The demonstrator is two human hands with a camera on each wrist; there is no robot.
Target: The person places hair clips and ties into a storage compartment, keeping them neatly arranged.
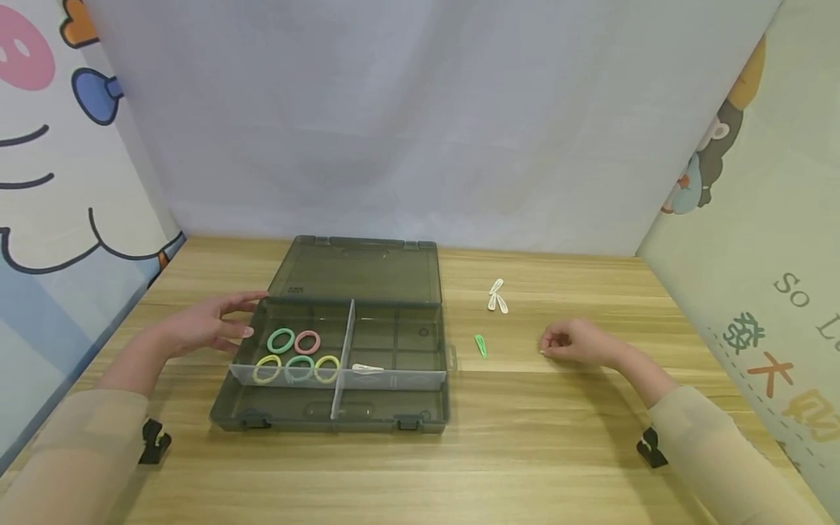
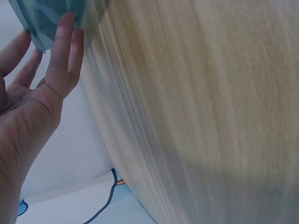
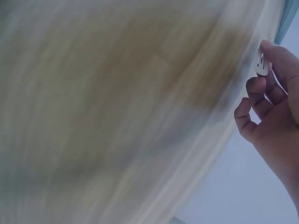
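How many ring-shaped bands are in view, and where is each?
5, all in the open case's back-left compartment: a green band and a pink band toward the back; left yellow band, teal band and right yellow band nearer the front. None looks hidden.

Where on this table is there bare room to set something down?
Bare: the table in front of the box, between the sleeves; also behind the right hand, right of the white clips. Crowded: the box's rear-left compartment, holding five rings.
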